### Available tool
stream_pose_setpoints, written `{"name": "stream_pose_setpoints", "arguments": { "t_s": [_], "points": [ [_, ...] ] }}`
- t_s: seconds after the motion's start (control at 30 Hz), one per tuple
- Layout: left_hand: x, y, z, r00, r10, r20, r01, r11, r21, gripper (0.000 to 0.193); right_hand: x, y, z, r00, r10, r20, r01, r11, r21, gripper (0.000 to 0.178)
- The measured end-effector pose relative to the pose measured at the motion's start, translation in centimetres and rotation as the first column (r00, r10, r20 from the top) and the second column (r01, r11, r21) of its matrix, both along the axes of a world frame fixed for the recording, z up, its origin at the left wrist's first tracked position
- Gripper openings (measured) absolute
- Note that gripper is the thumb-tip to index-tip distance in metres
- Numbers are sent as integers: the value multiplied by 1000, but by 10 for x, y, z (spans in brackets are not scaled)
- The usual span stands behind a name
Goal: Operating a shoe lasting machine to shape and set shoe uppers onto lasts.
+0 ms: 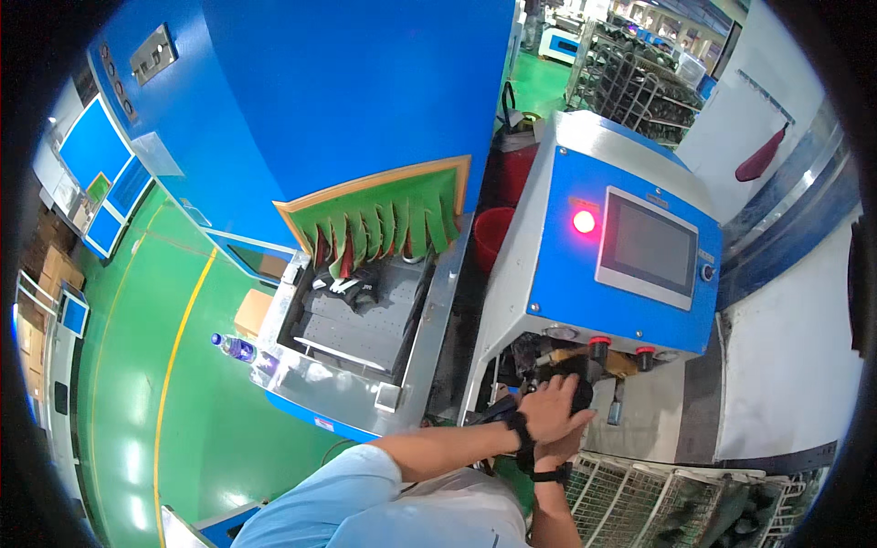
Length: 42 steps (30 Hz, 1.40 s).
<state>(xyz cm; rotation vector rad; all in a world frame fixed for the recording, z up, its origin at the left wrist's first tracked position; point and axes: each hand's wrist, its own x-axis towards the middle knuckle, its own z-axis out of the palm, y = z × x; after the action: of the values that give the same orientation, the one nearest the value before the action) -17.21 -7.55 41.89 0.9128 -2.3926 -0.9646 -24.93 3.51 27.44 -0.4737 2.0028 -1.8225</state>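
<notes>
My left hand (548,408) lies over a dark, rounded item (581,391), its fingers curved against it; it looks like part of a black shoe, but its kind is not certain. Just below, my right hand (555,446) is partly covered by the left, and its fingers are hidden. Both wrists wear black bands. Directly above the hands is the blue and silver control box (630,247), with red-topped knobs (598,347) on its underside. A black shoe with white marks (352,288) sits on the grey conveyor (365,333) to the left.
Green strips (384,224) hang over the opening of a large blue machine (365,91). A bottle (239,348) stands beside the metal frame, near a cardboard box (253,313). White wire racks (630,498) are at lower right. A red bucket (493,233) stands behind the control box.
</notes>
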Motion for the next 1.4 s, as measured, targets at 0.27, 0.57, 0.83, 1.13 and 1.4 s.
{"name": "stream_pose_setpoints", "arguments": {
  "t_s": [0.27,0.57,0.83,1.13,1.4],
  "points": [
    [-113,-6,-138,843,486,232,-401,854,-331,19,62,-37,37,823,-6,-568,75,992,98,75],
    [64,15,-1,926,-249,283,193,958,211,60,79,61,54,413,286,-865,151,915,374,84],
    [125,37,-141,896,-428,-115,-96,-439,893,62,75,126,124,713,666,-222,-510,708,488,85],
    [174,-3,-7,909,-352,221,165,794,585,56,64,-2,64,855,61,515,69,971,-230,72],
    [159,15,34,918,-382,107,162,608,778,44,21,140,119,986,165,-8,-160,966,204,81]
  ]
}}
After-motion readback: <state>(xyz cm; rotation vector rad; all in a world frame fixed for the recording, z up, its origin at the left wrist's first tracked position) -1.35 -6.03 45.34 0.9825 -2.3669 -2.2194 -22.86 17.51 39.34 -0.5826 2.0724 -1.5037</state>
